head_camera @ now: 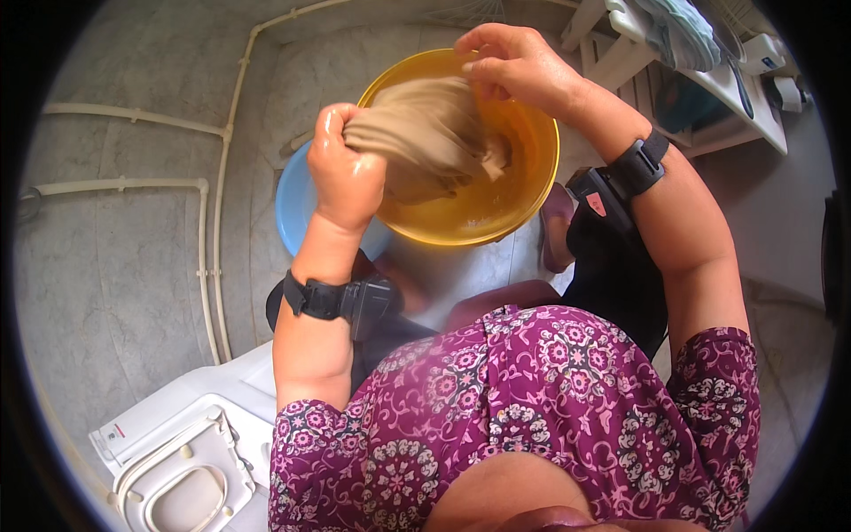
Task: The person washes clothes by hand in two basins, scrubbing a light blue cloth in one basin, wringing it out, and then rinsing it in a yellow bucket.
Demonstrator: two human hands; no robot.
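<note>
My left hand [347, 166], wet and closed, grips one end of a beige cloth [425, 126]. The cloth is bunched, partly blurred, and hangs over and into a round yellow basin [469, 236]. My right hand [506, 65] is raised over the basin's far right rim with its fingers curled and apart; I see no cloth between them. A loose end of the cloth lies lower in the basin, below my right hand. Behind my left hand, a light blue basin [292, 199] stands partly hidden by my left arm and the yellow basin.
White pipes [229, 133] run along the grey tiled wall at the left. A white rack [751, 113] at the upper right holds a light blue cloth [678, 33]. A white toilet seat [186, 465] is at the lower left. My foot [557, 229] is beside the yellow basin.
</note>
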